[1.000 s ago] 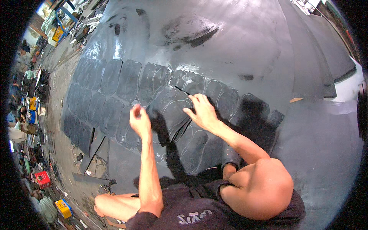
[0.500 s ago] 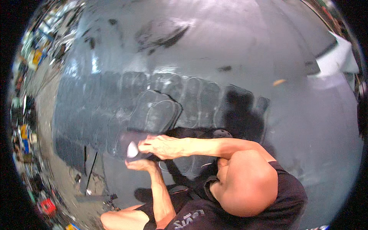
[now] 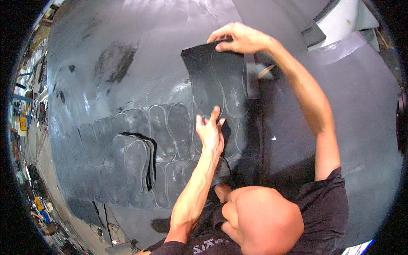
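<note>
My right hand [image 3: 240, 38] reaches far forward and grips the top edge of a cut piece of black rubber sheet [image 3: 219, 78] marked with two shoe-sole outlines. The piece hangs lifted above the floor. My left hand [image 3: 210, 129] is at the piece's lower edge, fingers apart and touching it. Under both lies a large black sheet [image 3: 106, 72] covered with rows of sole outlines [image 3: 163, 127]. A cut flap [image 3: 142, 159] stands up from it to the left of my left forearm.
A grey sheet [image 3: 365, 106] covers the floor on the right, and a white object [image 3: 346, 19] sits at the top right. A small pale item [image 3: 265, 72] lies by my right forearm. Cluttered tools and boxes [image 3: 25, 123] line the left edge.
Both hands were low on the sheet, close together. Now my right hand has carried a cut piece up and forward, and my left hand has followed to its lower edge. The view has shifted.
</note>
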### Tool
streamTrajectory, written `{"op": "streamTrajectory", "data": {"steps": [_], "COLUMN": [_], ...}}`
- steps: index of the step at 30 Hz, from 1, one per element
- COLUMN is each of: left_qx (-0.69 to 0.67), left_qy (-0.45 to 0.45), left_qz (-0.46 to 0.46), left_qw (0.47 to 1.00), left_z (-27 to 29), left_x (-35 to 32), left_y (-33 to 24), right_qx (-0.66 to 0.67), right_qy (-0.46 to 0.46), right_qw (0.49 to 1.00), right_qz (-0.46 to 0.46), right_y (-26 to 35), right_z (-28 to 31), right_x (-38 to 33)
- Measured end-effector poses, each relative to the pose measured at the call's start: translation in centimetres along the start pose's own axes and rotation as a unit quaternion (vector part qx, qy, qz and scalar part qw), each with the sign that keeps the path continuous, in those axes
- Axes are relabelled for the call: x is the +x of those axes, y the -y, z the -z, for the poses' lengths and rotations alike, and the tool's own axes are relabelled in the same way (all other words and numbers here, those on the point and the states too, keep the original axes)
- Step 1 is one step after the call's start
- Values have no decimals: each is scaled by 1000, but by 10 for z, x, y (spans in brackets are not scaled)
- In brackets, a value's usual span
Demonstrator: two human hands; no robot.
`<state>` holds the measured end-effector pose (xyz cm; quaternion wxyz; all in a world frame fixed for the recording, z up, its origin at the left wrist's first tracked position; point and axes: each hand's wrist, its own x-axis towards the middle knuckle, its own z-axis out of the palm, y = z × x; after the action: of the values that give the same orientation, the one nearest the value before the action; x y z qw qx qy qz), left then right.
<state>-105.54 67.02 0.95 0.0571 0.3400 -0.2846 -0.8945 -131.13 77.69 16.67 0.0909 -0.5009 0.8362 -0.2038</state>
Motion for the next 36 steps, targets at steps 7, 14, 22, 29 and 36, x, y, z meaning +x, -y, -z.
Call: {"op": "streamTrajectory", "data": {"steps": [7, 14, 22, 29, 36], "left_qx": [11, 84, 167, 510, 610], "left_qy": [-58, -99, -113, -130, -107], "left_qz": [-55, -78, -137, -262, -330], "left_qw": [997, 988, 970, 809, 713], "left_z": [-33, -46, -49, -40, -19], "left_x": [61, 62, 65, 73, 62], "left_y": [50, 53, 49, 36, 9], "right_qx": [1, 33, 34, -253, -257], "right_qy": [44, 36, 30, -102, -225], "right_qw": [998, 997, 998, 961, 940], "right_qz": [-42, -54, -47, 48, -18], "right_y": [-86, -117, -139, -154, -70], "right_z": [28, 16, 1, -24, -104], "right_x": [10, 20, 24, 10, -4]}}
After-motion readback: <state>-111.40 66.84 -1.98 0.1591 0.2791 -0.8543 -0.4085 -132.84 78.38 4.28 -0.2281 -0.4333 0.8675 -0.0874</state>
